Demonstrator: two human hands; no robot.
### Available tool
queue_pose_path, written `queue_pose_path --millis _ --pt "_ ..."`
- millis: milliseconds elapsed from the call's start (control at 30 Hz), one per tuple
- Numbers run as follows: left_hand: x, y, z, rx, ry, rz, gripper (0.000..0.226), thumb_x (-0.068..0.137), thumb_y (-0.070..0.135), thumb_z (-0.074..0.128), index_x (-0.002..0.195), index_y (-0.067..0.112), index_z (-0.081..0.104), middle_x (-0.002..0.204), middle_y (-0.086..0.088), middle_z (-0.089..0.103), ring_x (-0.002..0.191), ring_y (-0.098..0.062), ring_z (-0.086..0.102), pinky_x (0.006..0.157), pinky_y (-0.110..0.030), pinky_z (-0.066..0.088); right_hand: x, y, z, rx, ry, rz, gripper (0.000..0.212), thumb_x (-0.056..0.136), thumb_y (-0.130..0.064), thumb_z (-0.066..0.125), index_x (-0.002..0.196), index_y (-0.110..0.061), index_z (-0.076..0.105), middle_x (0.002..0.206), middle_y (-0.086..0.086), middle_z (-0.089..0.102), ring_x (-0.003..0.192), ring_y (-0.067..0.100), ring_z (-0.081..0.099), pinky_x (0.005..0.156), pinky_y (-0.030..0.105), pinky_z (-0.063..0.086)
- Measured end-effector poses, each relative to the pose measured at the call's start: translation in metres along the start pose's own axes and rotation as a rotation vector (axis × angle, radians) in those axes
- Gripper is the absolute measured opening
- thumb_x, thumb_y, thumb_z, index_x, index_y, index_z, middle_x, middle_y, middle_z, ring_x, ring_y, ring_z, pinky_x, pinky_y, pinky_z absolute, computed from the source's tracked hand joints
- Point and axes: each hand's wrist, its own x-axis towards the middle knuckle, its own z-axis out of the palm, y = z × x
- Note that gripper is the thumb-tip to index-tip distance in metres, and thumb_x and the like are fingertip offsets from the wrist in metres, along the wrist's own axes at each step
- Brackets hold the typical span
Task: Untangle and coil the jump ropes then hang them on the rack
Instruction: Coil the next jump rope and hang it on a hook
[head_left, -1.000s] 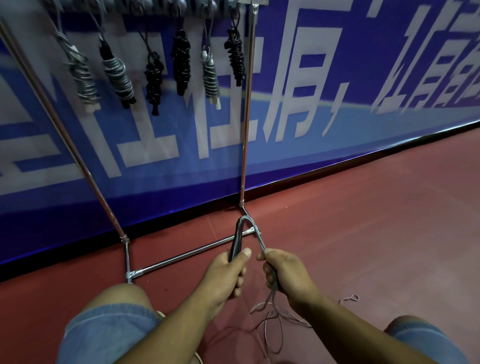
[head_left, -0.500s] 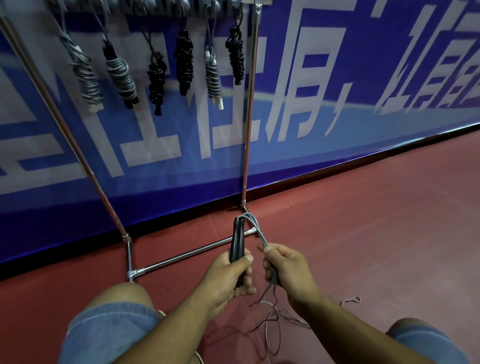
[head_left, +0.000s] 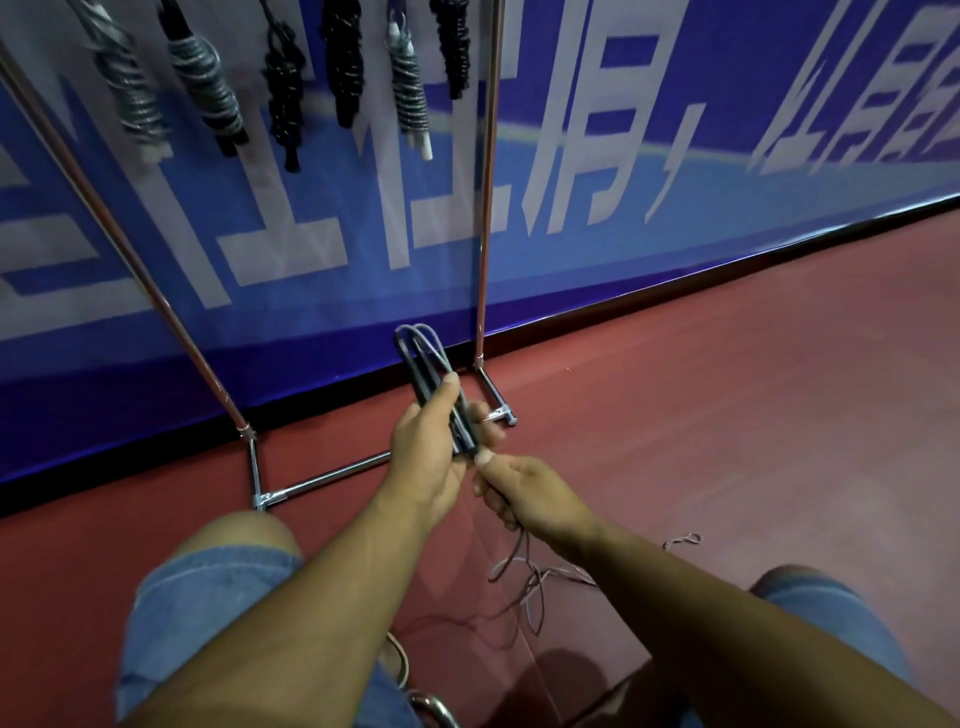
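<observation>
My left hand (head_left: 428, 454) grips the two dark handles of a jump rope (head_left: 423, 364), held together and pointing up and away, with grey rope loops arching over their top. My right hand (head_left: 524, 491) sits just below and right of it, pinching the thin rope as it leaves the handles. The loose rope (head_left: 530, 577) trails down onto the red floor in a tangle between my knees. Several coiled ropes (head_left: 205, 85) hang from the metal rack (head_left: 485, 208) at the top left.
The rack's chrome base bar (head_left: 322, 475) lies on the floor right behind my hands. A blue banner wall (head_left: 675, 171) stands behind it. Red floor (head_left: 727, 389) stretches to the right. A short loose rope end (head_left: 683, 540) lies by my right forearm.
The handles have risen and tilted left in my left hand. My right hand has dropped from the loop's top to below the handles, drawing the rope down alongside them.
</observation>
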Motion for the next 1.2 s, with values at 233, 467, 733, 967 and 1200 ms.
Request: queue_pose_path --millis 233,467,733,967,1200 --pt "0.038 0.056 -0.040 0.030 0.391 0.288 0.022 0.107 0.027 0.051 0.087 0.022 0.042 0.056 0.003 0.046 0.041 -0.009 0.037 0.040 -0.020 0.030 -0.006 0.047 -0.061 -0.555 0.024 -0.007 0.040 0.104 -0.039 0.054 0.069 -0.024 0.066 0.064 -0.010 0.057 0.059 -0.003 0.050 0.065 0.021 0.041" --pt "0.043 0.056 -0.054 0.302 0.399 0.387 0.024 0.104 0.028 0.054 0.083 0.022 0.046 0.057 0.000 0.045 0.039 -0.010 0.037 0.038 -0.020 0.030 0.005 0.058 -0.097 -0.726 0.110 0.106 0.034 0.104 -0.040 0.052 0.077 -0.025 0.067 0.075 -0.007 0.062 0.076 0.015 0.058 0.074 0.031 0.045" --pt "0.012 -0.032 -0.032 0.788 -0.062 -0.058 0.024 0.105 0.029 0.056 0.098 0.007 0.063 0.082 -0.007 0.075 0.042 -0.014 0.055 0.044 -0.022 0.043 0.008 0.012 -0.045 -0.499 0.121 -0.052 0.028 0.102 -0.029 0.058 0.078 -0.018 0.069 0.064 -0.010 0.054 0.057 0.001 0.045 0.063 0.029 0.039" --pt "0.021 -0.017 -0.009 0.426 0.070 0.052 0.026 0.099 0.015 0.062 0.074 0.016 0.058 0.057 -0.002 0.053 0.040 -0.012 0.037 0.045 -0.023 0.033 0.005 -0.012 -0.044 -0.283 -0.003 -0.013 0.038 0.104 -0.038 0.055 0.075 -0.016 0.069 0.058 -0.005 0.044 0.047 0.007 0.035 0.046 0.021 0.030" --pt "0.041 0.020 -0.021 0.373 0.266 0.218 0.025 0.099 0.015 0.061 0.076 0.020 0.053 0.061 -0.002 0.053 0.039 -0.010 0.037 0.045 -0.023 0.031 0.010 -0.018 -0.075 -0.335 0.096 0.021 0.050 0.103 -0.046 0.052 0.065 -0.015 0.064 0.056 -0.002 0.043 0.046 0.007 0.034 0.045 0.017 0.029"
